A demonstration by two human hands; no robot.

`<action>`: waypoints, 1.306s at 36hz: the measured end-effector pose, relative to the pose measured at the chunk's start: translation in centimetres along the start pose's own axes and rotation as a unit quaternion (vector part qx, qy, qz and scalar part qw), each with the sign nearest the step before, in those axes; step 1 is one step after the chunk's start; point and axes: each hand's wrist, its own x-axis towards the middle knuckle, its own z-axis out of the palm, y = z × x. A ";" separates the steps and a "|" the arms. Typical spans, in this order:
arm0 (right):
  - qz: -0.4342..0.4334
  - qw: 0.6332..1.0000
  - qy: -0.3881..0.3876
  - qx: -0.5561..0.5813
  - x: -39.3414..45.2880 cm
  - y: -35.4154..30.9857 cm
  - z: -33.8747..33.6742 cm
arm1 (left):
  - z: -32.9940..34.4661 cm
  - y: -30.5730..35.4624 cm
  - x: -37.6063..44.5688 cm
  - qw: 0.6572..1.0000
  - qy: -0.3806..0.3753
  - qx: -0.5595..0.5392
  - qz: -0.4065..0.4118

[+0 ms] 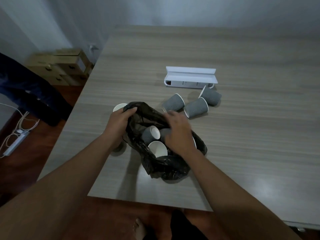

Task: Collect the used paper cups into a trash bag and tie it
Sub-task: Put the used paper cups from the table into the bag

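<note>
The grey wood-grain table (242,135) fills this dim room, its near edge just at my waist. My left hand (121,118) pinches the far rim of the crinkled black plastic trash bag (164,167) and lifts it so the mouth stays open. My right hand (178,132) reaches into that mouth, blurred; I cannot tell whether it grips a cup. Two grey ribbed paper cups (152,135) lie inside. Three more tipped cups (195,106) wait just beyond the bag, before a white cardboard box (190,78), with bare tabletop to the right for reaching.
</note>
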 end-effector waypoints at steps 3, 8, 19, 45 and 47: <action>0.261 0.965 -0.023 0.024 0.1 3.9 -0.5 | -0.1 0.6 0.1 0.999 -0.014 -0.044 -0.013; 0.409 0.888 -0.128 0.170 -0.1 8.2 -0.4 | -0.1 0.7 0.3 0.997 -0.049 -0.056 -0.030; 0.263 0.922 0.072 0.275 3.7 8.8 -3.7 | 0.1 1.3 1.8 0.998 -0.016 -0.018 -0.054; -0.017 0.943 -0.153 -0.294 12.0 15.9 -3.8 | 1.4 2.9 3.1 0.986 -0.030 0.153 -0.064; 0.062 0.954 -0.127 -0.264 11.7 15.1 -4.8 | 1.6 3.0 3.0 0.985 -0.033 0.154 -0.063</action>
